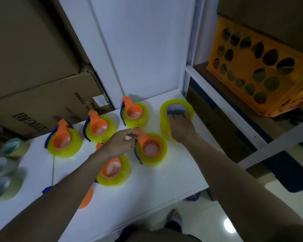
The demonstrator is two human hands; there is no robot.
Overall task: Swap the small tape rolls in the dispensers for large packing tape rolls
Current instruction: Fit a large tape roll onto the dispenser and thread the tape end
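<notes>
Five orange dispensers (148, 145) already carry large yellow rolls. Your left hand (120, 143) pinches the nearest one's handle; your right hand (181, 127) grips a bare large roll (176, 117), so work remains.

Left rolls (2, 165) blurred; arm hides loose dispenser (85, 198)
</notes>
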